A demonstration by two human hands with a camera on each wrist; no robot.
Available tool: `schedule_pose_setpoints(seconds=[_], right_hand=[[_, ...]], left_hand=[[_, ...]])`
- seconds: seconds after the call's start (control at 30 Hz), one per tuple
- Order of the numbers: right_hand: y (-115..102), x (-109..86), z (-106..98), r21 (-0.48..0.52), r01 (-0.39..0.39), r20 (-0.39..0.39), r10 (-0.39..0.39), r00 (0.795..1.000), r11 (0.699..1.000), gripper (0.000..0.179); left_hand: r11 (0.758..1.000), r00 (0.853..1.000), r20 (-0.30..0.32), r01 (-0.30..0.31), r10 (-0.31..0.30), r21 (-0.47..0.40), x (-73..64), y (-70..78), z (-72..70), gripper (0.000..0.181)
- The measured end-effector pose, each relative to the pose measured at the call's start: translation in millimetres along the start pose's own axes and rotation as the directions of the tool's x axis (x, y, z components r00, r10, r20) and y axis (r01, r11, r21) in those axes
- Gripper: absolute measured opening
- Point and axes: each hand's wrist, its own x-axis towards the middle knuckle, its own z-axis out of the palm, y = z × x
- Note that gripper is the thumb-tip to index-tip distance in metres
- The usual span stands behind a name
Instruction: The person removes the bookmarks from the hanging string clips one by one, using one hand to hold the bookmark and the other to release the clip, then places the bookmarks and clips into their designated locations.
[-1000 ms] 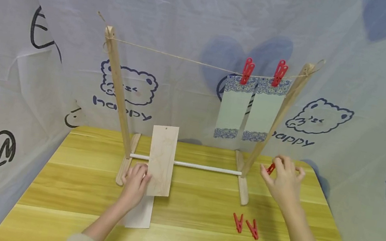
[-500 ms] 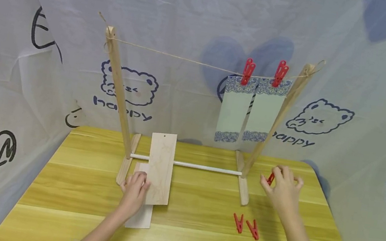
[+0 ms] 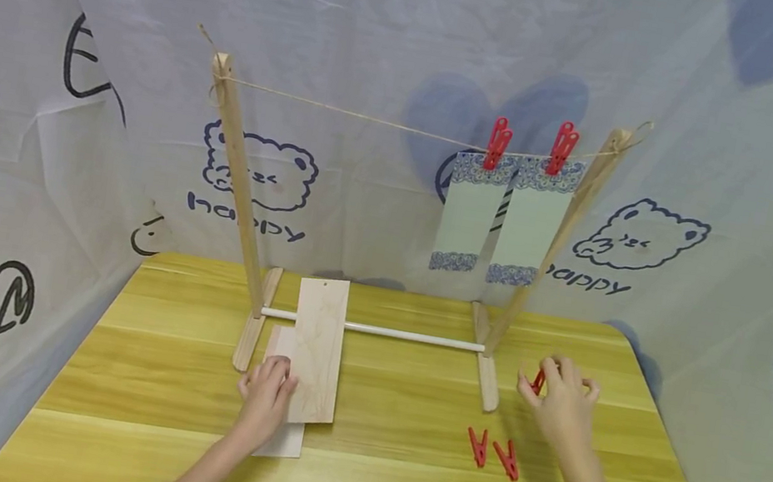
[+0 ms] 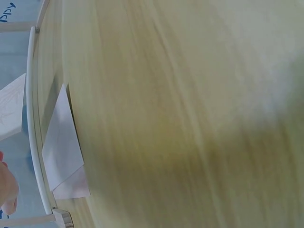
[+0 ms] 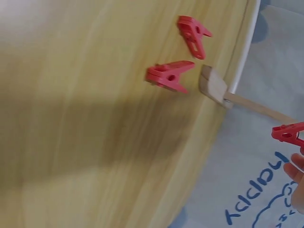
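Observation:
My left hand (image 3: 266, 399) pinches the left edge of a pale rectangular card (image 3: 319, 348) with a small hole near its top. Other pale cards (image 3: 282, 439) lie on the table partly behind it; the left wrist view shows these cards (image 4: 62, 142) overlapping. In my right hand (image 3: 566, 409) is a red clothespin (image 3: 538, 382), held between thumb and fingers. That clothespin (image 5: 287, 133) appears at the edge of the right wrist view. Two more red clothespins, a left one (image 3: 478, 447) and a right one (image 3: 507, 460), lie on the table in front of my right hand.
A wooden stand (image 3: 237, 175) carries a string (image 3: 346, 110) across its top and a white rod (image 3: 409, 336) below. Two white cards with blue patterned ends, one (image 3: 470, 216) left of the other (image 3: 531, 226), hang from it by red clothespins. A printed cloth backdrop (image 3: 392, 14) stands behind.
My left hand has lowered the card toward the table and slightly toward me. My right hand has also come down toward me, still holding its clothespin. The hanging cards sway slightly.

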Motion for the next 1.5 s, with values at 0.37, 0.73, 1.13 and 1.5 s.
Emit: schedule_pose_setpoints(seconds=[0.37,0.73,1.13,1.5], right_hand=[[10.9,-20.8,14.1,0.01,-0.011,0.008,0.011,1.0,1.0,0.027],[18.6,-35.8,17.6,-0.039,-0.089,0.165,0.094,0.982,0.995,0.034],[25.2,-50.1,24.6,-0.075,-0.105,0.246,0.12,0.962,0.992,0.041],[30.3,-59.4,28.4,-0.098,-0.127,0.31,0.151,0.939,0.987,0.044]], left_hand=[[1.0,1.0,-0.005,0.0,0.0,-0.001,-7.6,-1.4,2.5,0.017],[1.0,1.0,0.002,0.013,-0.012,-0.01,-13.5,-2.9,2.3,0.022],[0.999,0.999,0.017,0.049,-0.049,-0.003,-19.3,-6.8,2.4,0.018],[0.994,0.993,0.046,0.106,-0.105,-0.002,-23.0,-8.7,4.4,0.023]])
